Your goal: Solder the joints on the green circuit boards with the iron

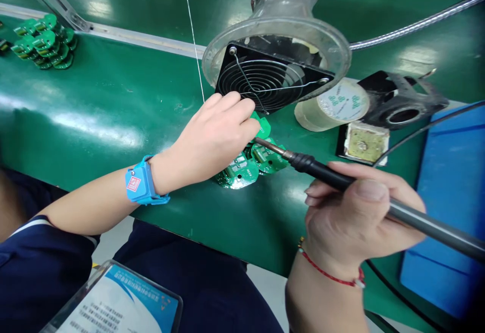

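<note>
My right hand point(359, 211) is closed around the handle of a soldering iron point(322, 171). The iron's tip points left, in among several green circuit boards point(242, 171) on the bench. Over those boards my left hand point(214, 136) is curled, with a blue wrist strap point(144, 181) on its wrist. A thin solder wire point(191, 25) runs down from above and disappears behind the left knuckles, where the fingers close on it. The left fingertips and the exact spot under the iron's tip are hidden by the hand.
A fume extractor with a fan grille point(261, 83) hangs just beyond my hands. On the right are a tape roll point(341, 103), an iron stand point(401, 105), a sponge tray point(366, 143) and a blue bin point(447, 211). Stacked boards point(47, 42) stand far left.
</note>
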The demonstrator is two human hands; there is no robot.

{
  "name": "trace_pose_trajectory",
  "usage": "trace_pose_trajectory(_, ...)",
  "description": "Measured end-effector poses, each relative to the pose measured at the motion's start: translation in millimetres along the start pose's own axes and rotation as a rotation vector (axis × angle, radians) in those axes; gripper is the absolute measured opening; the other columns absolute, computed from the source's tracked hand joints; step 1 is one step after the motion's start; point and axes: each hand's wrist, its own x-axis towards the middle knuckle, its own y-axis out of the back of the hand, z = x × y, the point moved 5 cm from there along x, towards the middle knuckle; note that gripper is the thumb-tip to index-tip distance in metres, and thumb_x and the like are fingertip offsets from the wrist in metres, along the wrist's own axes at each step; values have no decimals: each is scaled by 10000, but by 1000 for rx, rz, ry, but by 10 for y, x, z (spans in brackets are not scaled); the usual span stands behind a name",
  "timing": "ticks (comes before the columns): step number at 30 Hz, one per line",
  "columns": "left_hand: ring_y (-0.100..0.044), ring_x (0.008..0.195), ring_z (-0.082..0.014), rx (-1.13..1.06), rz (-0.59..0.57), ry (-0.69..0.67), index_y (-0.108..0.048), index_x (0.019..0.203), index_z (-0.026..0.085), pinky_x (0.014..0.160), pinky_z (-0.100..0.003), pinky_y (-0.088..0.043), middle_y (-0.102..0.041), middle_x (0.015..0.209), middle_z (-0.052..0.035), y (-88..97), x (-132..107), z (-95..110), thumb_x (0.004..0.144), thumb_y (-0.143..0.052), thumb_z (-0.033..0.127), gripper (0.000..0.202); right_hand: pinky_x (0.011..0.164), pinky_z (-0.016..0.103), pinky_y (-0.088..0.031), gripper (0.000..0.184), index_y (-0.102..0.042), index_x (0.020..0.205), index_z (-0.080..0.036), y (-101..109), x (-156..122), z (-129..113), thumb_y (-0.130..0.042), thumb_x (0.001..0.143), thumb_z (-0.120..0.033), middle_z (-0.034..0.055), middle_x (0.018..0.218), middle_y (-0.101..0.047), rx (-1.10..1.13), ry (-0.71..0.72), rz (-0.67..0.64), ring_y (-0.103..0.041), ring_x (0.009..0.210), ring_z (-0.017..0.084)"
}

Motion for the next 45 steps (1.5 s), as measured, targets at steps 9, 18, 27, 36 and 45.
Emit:
trace_pose_trajectory(9, -533, 846, -207, 68, 44, -5, -592, 753, 170, 724, -349, -416, -531, 805, -42, 29, -36, 4, 976, -411, 134, 289, 297, 191, -383, 222, -765, 833, -193, 11, -8, -9, -692, 843, -402, -37, 530, -639, 11, 35, 1, -530, 381, 76)
trace_pose_trajectory(18, -560, 726, -127, -334, 46, -34, -552, 997, 159, 642, -243, -449, -608, 821, -2, 255, -340, 128, 953, -525, 139, 56, 417, 205, -502, 231, -726, 1091, -242, -58, -92, -39, -674, 871, -290, -7, 756, -742, -20, -17, -229, -616, 497, 87)
trace_pose_trajectory(27, -605, 732, -136, -238, 174, -162, -507, 1014, 191, 630, -261, -457, -642, 869, -3, 216, -413, 512, 1015, -432, 198, 76, 731, 288, -620, 327, -684, 1160, -334, -233, -295, -98, -691, 851, -227, -7, 1038, -737, -125, 10, -413, -708, 799, 131)
trace_pose_trajectory(36, -549, 687, -154, -6, 171, -116, -622, 898, 164, 620, -304, -392, -664, 788, -19, 457, -608, 213, 976, -488, 150, 156, 485, 240, -514, 306, -689, 1122, -263, -109, -191, 4, -723, 822, -317, -8, 796, -710, -97, -194, -203, -599, 541, 98)
trace_pose_trajectory(45, -590, 703, -93, -404, -70, 177, -667, 1003, 149, 626, -198, -471, -633, 820, -14, 463, -1000, 143, 943, -504, 106, 179, 320, 239, -354, 177, -772, 905, -203, 40, -24, -185, -658, 775, -239, -7, 629, -637, 207, 153, -94, -526, 420, 102)
